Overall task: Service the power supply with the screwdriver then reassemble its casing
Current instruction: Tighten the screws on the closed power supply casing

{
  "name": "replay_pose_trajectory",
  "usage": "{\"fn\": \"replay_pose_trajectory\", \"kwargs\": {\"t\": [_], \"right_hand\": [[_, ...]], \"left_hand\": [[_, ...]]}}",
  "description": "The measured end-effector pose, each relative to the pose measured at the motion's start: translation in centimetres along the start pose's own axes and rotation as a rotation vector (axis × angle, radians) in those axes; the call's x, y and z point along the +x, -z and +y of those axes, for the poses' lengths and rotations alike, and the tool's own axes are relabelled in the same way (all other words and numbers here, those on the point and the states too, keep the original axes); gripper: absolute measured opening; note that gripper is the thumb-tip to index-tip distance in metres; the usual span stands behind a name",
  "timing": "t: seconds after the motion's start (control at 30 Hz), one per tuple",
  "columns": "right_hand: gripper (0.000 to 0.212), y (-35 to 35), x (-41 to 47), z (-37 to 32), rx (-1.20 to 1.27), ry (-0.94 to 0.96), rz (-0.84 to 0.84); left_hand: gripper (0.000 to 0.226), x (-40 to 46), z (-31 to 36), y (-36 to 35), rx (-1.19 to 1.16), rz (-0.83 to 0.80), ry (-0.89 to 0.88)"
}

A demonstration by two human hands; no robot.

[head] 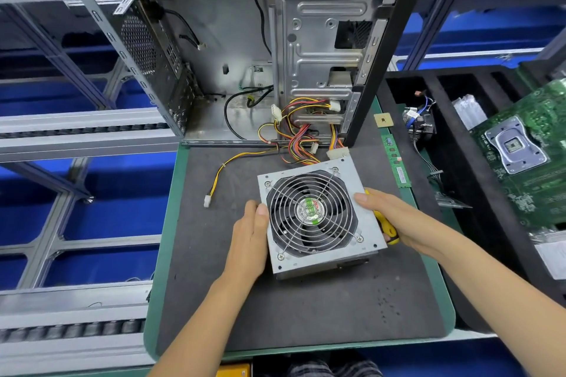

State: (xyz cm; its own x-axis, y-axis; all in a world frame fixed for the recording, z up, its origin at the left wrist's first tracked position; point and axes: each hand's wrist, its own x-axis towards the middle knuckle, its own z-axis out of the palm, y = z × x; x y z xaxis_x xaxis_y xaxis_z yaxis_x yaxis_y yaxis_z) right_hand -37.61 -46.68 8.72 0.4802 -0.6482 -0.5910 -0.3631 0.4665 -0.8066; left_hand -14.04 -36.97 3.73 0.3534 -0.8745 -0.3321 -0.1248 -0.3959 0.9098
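Workshop table (306, 309), dark mat on green top, shelving and blue bins behind.

Power supply (321, 260): grey metal box, lying on the mat at centre, fan grille (311, 212) facing up, four grille screws in place, casing closed. Wire bundle (301, 139) runs from its far end into the open PC case (232, 49) standing just behind. Likely heavy for its bulk, rigid, smooth-sided with sharp sheet edges; best taken by the two opposite side walls, fingers clear of the grille, cables kept slack.

Left hand (249, 231): flat against the left wall, thumb on the top edge; steadying, fingers not curled.

Right hand (395, 220): clenched on the screwdriver (387, 228), yellow handle in the palm, thumb stretched onto the box's right edge. Tip hidden.

Alongside, right: RAM stick (396, 162), CPU (383, 120), foam tray (459, 217) with cooler (421, 125), motherboard (526, 156).
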Motion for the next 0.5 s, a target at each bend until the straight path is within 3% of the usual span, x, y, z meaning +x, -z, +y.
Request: {"fn": "replay_pose_trajectory", "kwargs": {"t": [0.23, 0.5], "right_hand": [[0.072, -0.6, -1.1, -2.4, -0.138, -0.013, 0.05], [0.066, -2.6, -0.2, -6.7, -0.252, -0.029, 0.115]], "left_hand": [[0.063, 0.1, -0.1, 1.4, -0.008, 0.005, 0.086], [0.044, 1.9, 0.3, 2.8, -0.239, -0.014, 0.161]]}}
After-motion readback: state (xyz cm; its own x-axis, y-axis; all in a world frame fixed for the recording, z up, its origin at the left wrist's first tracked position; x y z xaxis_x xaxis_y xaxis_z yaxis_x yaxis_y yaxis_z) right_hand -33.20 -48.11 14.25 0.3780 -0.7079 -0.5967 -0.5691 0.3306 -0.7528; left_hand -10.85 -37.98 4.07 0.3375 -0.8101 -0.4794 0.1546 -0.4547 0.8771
